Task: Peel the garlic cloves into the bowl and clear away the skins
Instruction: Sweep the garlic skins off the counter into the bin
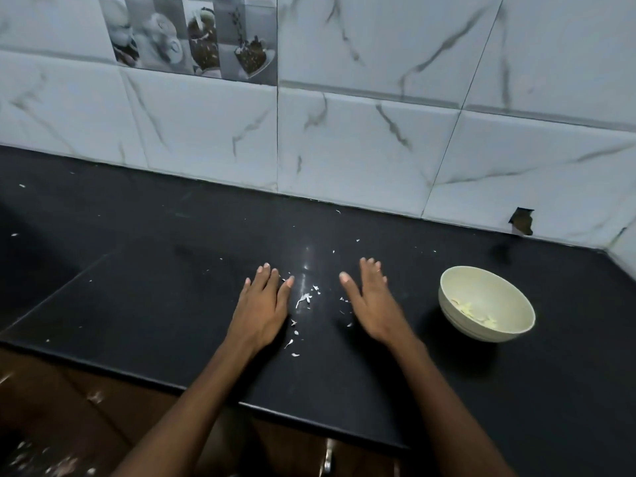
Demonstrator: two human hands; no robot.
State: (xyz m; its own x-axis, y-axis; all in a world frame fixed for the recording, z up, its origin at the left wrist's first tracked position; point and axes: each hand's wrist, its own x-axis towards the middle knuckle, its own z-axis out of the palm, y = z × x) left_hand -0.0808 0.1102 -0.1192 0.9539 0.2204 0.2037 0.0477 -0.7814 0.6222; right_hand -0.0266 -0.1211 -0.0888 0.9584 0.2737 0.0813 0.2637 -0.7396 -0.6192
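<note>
Now you are dealing with the garlic skins (303, 299), papery flakes lying scattered on the black counter (172, 304) at the frame's centre, so light they are likely to flutter or cling; judging by that, sweeping them together with flat palms is suiting them better than pinching. Your left hand (263, 304) and right hand (370, 301) are lying either side of them, fingers straight and spread, holding nothing. The bowl (447, 304) with peeled cloves (475, 313) is sitting at right, well apart, and the counter's front edge is running just below the flakes.
</note>
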